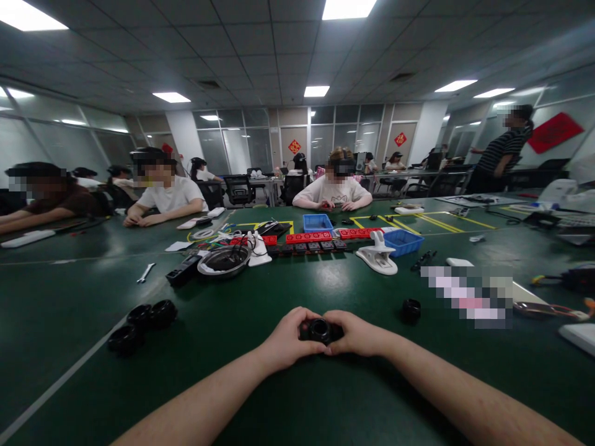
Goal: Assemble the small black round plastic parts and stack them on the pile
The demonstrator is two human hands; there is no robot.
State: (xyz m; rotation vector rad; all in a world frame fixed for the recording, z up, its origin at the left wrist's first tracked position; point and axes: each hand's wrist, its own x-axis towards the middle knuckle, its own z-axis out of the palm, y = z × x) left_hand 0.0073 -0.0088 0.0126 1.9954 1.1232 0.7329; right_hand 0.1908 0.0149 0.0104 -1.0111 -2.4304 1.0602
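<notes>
Close in front of me, both hands are curled around a small black ring-shaped part (320,330) with a round opening facing up. My left hand (290,339) grips its left side, and my right hand (356,334) grips its right side, thumbs meeting at the near edge. Fingers cover most of the part, so its full shape is hidden. Off to the left stand several similar black round parts (124,339) in a cluster. A single black round part (411,310) sits to the right of my right hand.
On the green table (260,402), a wrench (145,273) lies at left. Farther back are a round metal dish (224,261), red power strips (309,238), blue bins (403,241) and a white clip stand (379,254). A person (332,186) sits opposite; others sit at left.
</notes>
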